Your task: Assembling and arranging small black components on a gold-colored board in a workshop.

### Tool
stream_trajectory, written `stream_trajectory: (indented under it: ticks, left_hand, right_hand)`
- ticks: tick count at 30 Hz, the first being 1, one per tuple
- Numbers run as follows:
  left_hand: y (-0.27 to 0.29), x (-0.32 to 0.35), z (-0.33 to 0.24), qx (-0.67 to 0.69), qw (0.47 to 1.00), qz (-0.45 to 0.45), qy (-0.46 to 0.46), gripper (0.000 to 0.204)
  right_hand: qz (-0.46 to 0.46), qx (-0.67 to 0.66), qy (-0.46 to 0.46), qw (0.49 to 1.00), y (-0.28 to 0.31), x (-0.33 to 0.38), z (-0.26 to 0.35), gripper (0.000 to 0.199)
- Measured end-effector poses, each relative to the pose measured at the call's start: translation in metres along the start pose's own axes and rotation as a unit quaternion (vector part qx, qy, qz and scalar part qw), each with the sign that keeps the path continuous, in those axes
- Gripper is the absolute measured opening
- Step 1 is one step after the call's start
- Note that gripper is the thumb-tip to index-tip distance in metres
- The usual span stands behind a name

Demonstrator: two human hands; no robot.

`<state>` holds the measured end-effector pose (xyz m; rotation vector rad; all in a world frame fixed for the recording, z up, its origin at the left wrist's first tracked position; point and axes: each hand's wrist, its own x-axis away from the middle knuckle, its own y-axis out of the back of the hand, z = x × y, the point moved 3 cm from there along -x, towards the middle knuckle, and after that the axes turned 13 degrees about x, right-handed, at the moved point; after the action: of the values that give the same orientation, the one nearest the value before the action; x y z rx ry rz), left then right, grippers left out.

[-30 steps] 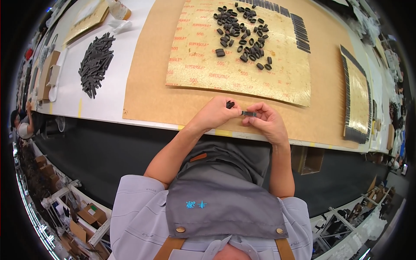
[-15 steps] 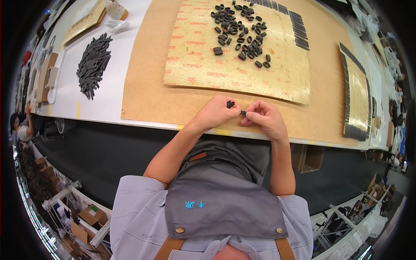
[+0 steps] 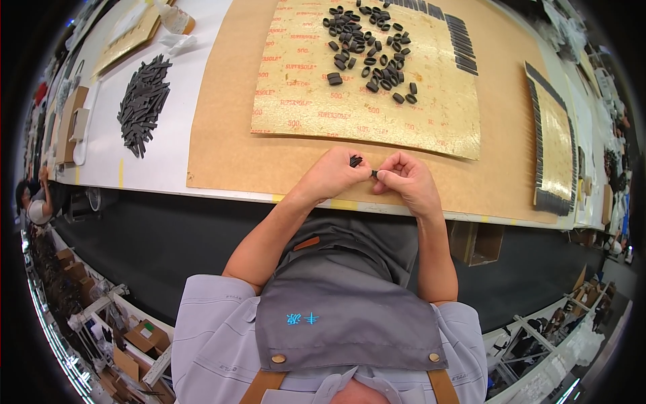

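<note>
Close to the table's front edge, both hands meet fingertip to fingertip. My left hand (image 3: 336,173) is closed around several short black strips (image 3: 355,161), whose ends stick out above its fingers. Between the two hands a small black strip (image 3: 375,174) is pinched; whether it is bent into a ring is too small to tell. My right hand (image 3: 407,182) is closed, thumb and forefinger pressing on that piece. Beyond the hands lies a yellowish board (image 3: 303,120) with red print, bearing many loose black rings (image 3: 383,73).
Flat black strips line the board's far right edge (image 3: 461,44). On the left a heap of black strips (image 3: 143,101) lies on the white tabletop (image 3: 185,87). A second board (image 3: 556,145) edged with strips is at the right. Cardboard boxes (image 3: 70,126) stand far left.
My hands stay together at nearly the same spot, with the right fingers slightly shifted on the small piece. The whole view has moved a little.
</note>
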<state>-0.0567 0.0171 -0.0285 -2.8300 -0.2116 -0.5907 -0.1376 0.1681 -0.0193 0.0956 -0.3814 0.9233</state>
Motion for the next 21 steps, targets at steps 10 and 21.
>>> stream_trajectory:
  ticks: [10,21]
  left_hand:
    - [0.0002,0.0001,0.0003,-0.009,1.0,-0.001,-0.004,0.018]
    - [0.0005,0.0001,0.0014,-0.007,1.0,-0.001,-0.004,0.018]
  right_hand:
    - [-0.003,0.003,-0.003,1.0,-0.001,0.0,0.0012,0.01]
    - [-0.008,0.014,-0.01,1.0,-0.0023,-0.0002,0.0026,0.009]
